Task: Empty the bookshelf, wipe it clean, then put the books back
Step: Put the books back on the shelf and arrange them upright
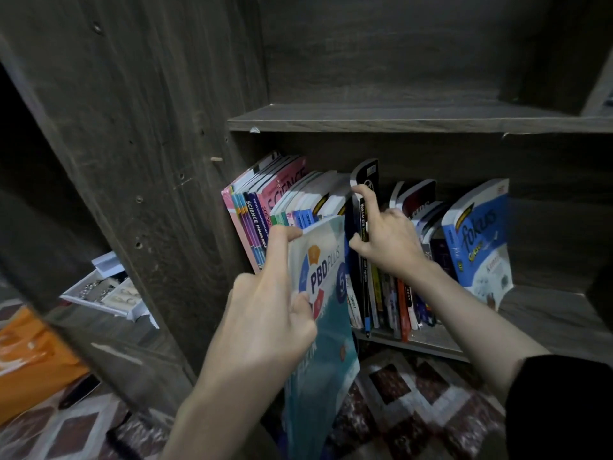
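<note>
A dark wooden bookshelf [398,119] fills the view; its lower shelf holds a row of upright books. My left hand [265,313] grips a teal and white "PBD Plus" book [326,327] by its left edge, partly out of the row in front of the shelf. My right hand [386,237] pinches a thin black book [364,214] at its spine, forefinger hooked over the top. Pink "Science" books [265,207] lean at the left end. A blue "fokus" book [477,240] leans at the right end.
The upper shelf compartment [414,78] holds nothing visible. A white tray of small items [109,293] lies on a ledge to the left, beside an orange bag [30,360]. A patterned red and white carpet [414,410] lies below.
</note>
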### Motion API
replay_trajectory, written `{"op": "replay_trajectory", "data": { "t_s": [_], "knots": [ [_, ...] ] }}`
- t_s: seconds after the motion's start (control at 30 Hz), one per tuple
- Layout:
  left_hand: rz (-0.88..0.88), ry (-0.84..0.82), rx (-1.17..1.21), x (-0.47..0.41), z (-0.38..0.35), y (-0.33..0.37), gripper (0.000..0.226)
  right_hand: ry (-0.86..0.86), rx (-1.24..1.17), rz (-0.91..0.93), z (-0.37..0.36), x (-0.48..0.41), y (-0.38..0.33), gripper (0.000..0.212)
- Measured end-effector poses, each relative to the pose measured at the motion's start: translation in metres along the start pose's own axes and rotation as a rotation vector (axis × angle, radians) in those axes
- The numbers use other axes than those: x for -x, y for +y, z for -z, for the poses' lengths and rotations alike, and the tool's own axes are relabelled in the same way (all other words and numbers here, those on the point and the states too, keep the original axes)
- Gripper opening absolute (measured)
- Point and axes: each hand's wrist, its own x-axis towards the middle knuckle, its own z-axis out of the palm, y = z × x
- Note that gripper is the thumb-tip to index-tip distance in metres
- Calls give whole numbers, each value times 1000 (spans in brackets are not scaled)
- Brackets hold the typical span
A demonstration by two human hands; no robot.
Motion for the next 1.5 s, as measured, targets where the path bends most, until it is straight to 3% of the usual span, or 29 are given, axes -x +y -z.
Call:
{"op": "replay_trajectory", "data": {
  "t_s": [0.43,0.67,0.83,1.07,1.3,1.4,1.5],
  "knots": [
    [-189,99,68,-26,13,14,54,21,37,-11,12,10,6,75],
    [-153,101,62,-63,1,-13,54,19,43,-4,12,10,5,79],
    [-107,113,70,-89,-24,-27,53,9,32,-12,12,10,4,79],
    [-224,251,84,-106,-62,-7,52,44,38,3,9,10,6,77],
    [-124,292,205,-122,-149,-36,54,54,65,52,4,9,4,78],
    [-39,226,90,-124,-171,-47,59,20,73,80,8,9,4,79],
    [-83,343,-63,-118,-183,-49,67,15,84,103,10,10,6,79]
  ]
}}
